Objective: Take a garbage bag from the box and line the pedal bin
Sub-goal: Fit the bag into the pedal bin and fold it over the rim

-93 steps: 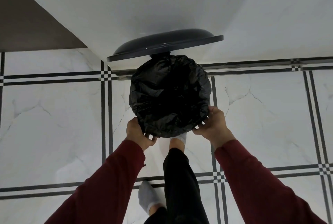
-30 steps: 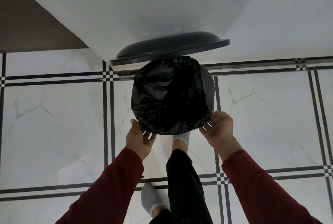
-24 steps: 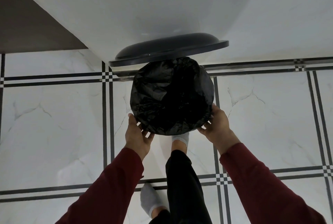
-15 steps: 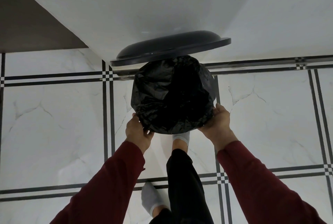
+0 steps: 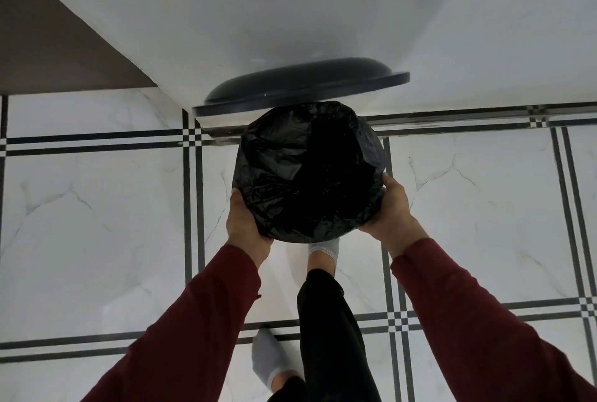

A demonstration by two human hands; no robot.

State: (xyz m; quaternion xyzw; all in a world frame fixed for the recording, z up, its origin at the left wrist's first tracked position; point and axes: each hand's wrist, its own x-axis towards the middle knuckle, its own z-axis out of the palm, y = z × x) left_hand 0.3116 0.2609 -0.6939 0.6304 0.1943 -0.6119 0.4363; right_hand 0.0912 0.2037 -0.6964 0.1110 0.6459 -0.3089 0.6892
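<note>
The pedal bin stands on the floor against the wall, its dark round lid (image 5: pixel 300 85) raised. A black garbage bag (image 5: pixel 290 175) covers the bin's mouth and rim, crinkled, with a dark hollow in the middle; the bin's body is hidden under it. My left hand (image 5: pixel 244 227) holds the bag's folded edge at the lower left of the rim, fingers out of sight beneath it. My right hand (image 5: pixel 392 211) holds the edge at the right side, thumb on top. The bag box is not in view.
My foot in a grey sock (image 5: pixel 323 249) sits just below the bin's front, the other foot (image 5: pixel 274 359) further back. White marble tiles with black lines (image 5: pixel 97 207) surround the bin. A white wall (image 5: pixel 290 14) and a dark panel (image 5: pixel 48 46) lie behind.
Both hands let go with fingers spread about a second ago, then closed again on the bag's edge, sitting a little higher along the rim's sides. The lid stays raised.
</note>
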